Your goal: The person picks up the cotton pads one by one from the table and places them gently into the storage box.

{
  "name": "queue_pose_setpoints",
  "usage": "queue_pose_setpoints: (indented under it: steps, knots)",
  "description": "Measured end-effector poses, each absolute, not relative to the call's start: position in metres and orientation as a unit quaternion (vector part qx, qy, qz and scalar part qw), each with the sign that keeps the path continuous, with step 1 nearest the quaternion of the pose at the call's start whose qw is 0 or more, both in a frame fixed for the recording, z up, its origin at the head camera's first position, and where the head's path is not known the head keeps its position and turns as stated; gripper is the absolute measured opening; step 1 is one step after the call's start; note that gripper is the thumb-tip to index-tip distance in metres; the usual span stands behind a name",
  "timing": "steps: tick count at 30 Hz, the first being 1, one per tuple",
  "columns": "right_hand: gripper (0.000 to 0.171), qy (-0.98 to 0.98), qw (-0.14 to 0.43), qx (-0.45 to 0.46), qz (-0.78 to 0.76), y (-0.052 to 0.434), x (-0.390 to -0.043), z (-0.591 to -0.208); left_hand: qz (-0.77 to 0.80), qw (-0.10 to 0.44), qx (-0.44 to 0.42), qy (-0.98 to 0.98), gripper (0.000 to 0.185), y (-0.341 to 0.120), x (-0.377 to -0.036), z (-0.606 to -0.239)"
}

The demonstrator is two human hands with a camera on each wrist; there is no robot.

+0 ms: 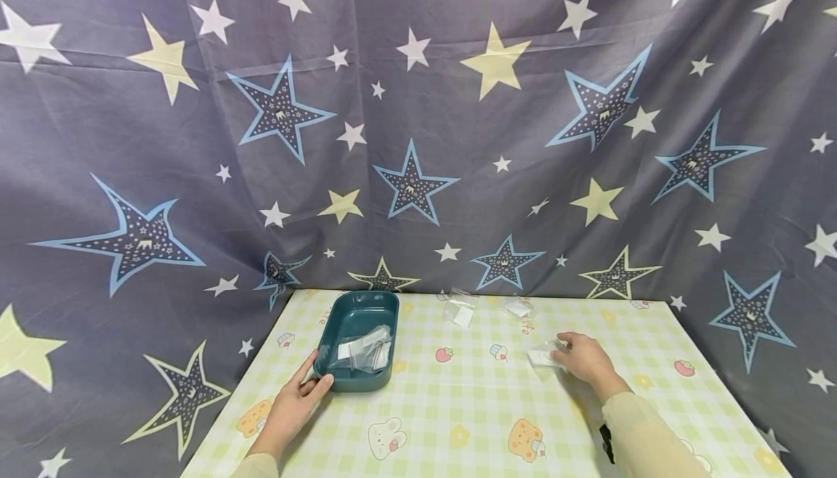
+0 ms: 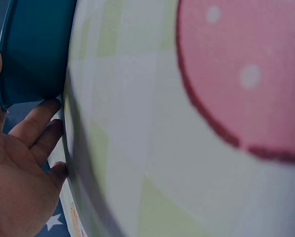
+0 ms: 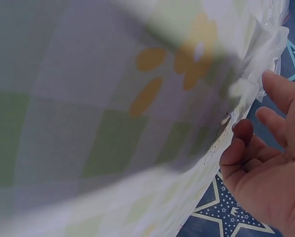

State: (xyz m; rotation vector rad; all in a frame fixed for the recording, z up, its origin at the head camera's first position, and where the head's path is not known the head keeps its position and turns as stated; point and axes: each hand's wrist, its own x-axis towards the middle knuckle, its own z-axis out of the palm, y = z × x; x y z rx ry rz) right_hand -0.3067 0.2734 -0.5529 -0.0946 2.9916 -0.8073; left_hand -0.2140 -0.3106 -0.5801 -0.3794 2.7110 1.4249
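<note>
My left hand (image 1: 294, 402) lies at the near left corner of a teal tray (image 1: 356, 385), with the thumb against its front wall and the fingers along its left side. In the left wrist view the fingers (image 2: 36, 123) are fairly straight and touch the tray's wall (image 2: 34, 49). Inside the tray lie clear plastic bags (image 1: 365, 351). My right hand (image 1: 585, 360) rests palm down on the table, fingertips on a small clear bag (image 1: 540, 357). In the right wrist view the fingers (image 3: 280, 91) are loosely bent beside the crinkled bag (image 3: 266, 39) and do not grip it.
The table (image 1: 458, 405) has a green checked cloth with cartoon prints. Two more small clear bags (image 1: 461, 311) (image 1: 519, 309) lie near its far edge. A star-patterned curtain (image 1: 418, 136) hangs behind and around the table.
</note>
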Motion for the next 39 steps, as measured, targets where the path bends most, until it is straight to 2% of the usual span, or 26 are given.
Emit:
queue_pose_setpoints:
  steps: [39]
  knots:
    - [0.055, 0.964, 0.033, -0.023, -0.262, 0.2717, -0.3057, -0.5527, 0.465, 0.024, -0.121, 0.877, 0.090, -0.3120, -0.2154, -0.5841]
